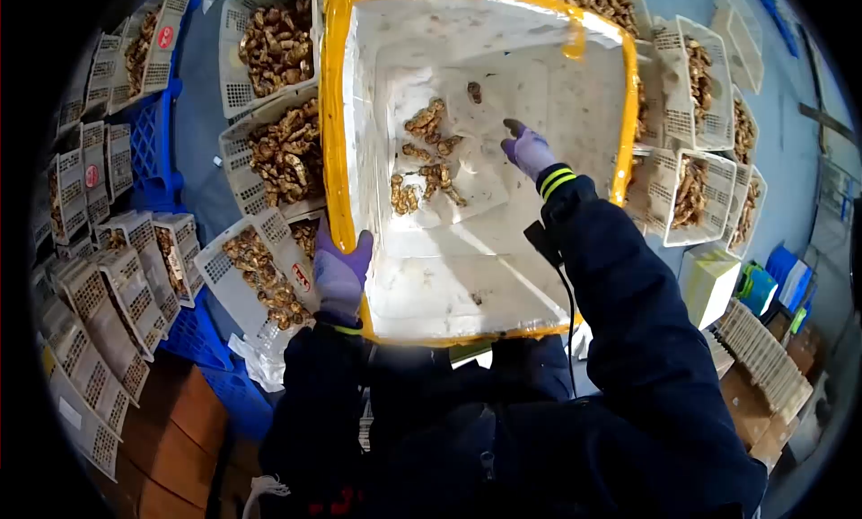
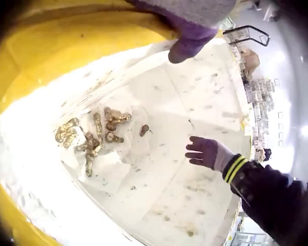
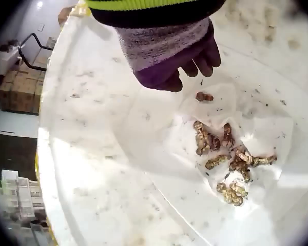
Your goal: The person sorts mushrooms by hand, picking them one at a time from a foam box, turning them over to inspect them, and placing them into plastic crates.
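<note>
A large white foam box (image 1: 422, 294) with yellow tape round its rim stands in front of me. My left hand (image 1: 343, 275), in a purple and grey glove, grips its left rim, the thumb (image 2: 187, 48) over the inner side. Several brown, knobbly, mushroom-like pieces (image 1: 424, 122) lie on white sheet lining (image 2: 110, 171) at the bottom. One small piece (image 3: 204, 97) lies apart from the others. My gloved right hand (image 1: 530, 151) hovers inside the box near that piece, fingers (image 2: 199, 148) loosely extended, holding nothing.
White perforated baskets (image 1: 238, 155) with similar brown pieces stand close along the box's left side. More baskets (image 1: 696, 155) line the right. Stacked baskets (image 1: 99, 285) and blue crates (image 1: 153, 142) are further left. A black cable (image 1: 570, 312) hangs from the right sleeve.
</note>
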Motion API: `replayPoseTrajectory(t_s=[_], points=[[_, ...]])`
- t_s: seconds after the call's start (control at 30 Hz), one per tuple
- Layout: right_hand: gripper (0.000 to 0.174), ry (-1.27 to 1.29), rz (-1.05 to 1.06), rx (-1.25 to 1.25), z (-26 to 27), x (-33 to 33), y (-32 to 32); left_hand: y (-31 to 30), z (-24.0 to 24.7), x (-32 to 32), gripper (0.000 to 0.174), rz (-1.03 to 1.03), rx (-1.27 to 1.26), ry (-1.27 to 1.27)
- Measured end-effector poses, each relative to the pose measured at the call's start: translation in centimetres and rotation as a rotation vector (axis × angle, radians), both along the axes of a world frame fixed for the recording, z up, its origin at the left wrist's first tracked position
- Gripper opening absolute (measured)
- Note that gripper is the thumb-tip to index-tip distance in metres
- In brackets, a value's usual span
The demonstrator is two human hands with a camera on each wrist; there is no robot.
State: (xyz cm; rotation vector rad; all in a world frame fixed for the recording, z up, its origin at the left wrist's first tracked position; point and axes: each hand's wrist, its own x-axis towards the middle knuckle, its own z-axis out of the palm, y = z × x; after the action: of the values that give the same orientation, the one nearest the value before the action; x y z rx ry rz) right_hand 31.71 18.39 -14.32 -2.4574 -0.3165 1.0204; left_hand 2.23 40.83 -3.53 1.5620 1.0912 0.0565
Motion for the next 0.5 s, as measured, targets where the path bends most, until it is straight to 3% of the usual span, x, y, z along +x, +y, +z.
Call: replayPoseTrajectory(t_s=[0.07, 0.1, 0.13, 0.17, 0.2, 0.23, 0.27, 0.3, 0.33, 0.4, 0.47, 0.5], points=[[0.057, -0.033, 0.095, -0.055, -4.0, 2.6, 1.9, -0.9, 1.7, 1.5, 0.054, 0.083, 0.009, 0.063], [0.058, 0.07, 0.021, -0.041, -5.8, 3.6, 2.6, -1.2, 0.7, 0.7, 0.056, 0.183, -0.061, -0.014], [0.06, -0.104, 0.18, -0.136, -9.8, 4.6, 3.5, -1.4, -0.1, -0.1, 0.057, 0.282, -0.121, -0.098], [0.06, -0.137, 0.197, -0.04, -12.1, 5.4, 3.8, -1.0, 1.5, 0.8, 0.061, 0.054, 0.18, 0.224], [0.062, -0.068, 0.202, -0.075, -13.6, 6.3, 4.8, -1.5, 0.7, 0.5, 0.056, 0.096, 0.254, 0.126], [0.06, -0.123, 0.245, -0.259, -18.4, 7.3, 5.9, -1.5, 1.2, 0.5, 0.061, 0.053, 0.303, 0.292], [0.056, -0.151, 0.305, -0.244, -20.9, 8.2, 6.5, -1.4, 2.1, 1.0, 0.067, 0.008, 0.349, 0.458], [0.054, -0.195, 0.379, -0.265, -19.9, 8.3, 7.9, -1.3, 2.3, 1.5, 0.068, 0.036, 0.305, 0.446], [0.055, -0.191, 0.452, -0.406, -25.7, 9.6, 8.3, -1.5, 1.7, 0.7, 0.067, -0.001, 0.433, 0.509], [0.057, -0.2, 0.464, -0.329, -28.2, 10.1, 9.2, -1.4, 2.4, 1.5, 0.068, 0.088, 0.301, 0.441], [0.062, -0.135, 0.498, -0.462, -28.3, 9.8, 10.5, -1.7, 2.6, -0.2, 0.068, 0.021, 0.419, 0.574], [0.062, -0.232, 0.528, -0.439, -31.1, 9.3, 9.8, -2.0, 2.7, -1.0, 0.069, -0.09, 0.551, 0.65]])
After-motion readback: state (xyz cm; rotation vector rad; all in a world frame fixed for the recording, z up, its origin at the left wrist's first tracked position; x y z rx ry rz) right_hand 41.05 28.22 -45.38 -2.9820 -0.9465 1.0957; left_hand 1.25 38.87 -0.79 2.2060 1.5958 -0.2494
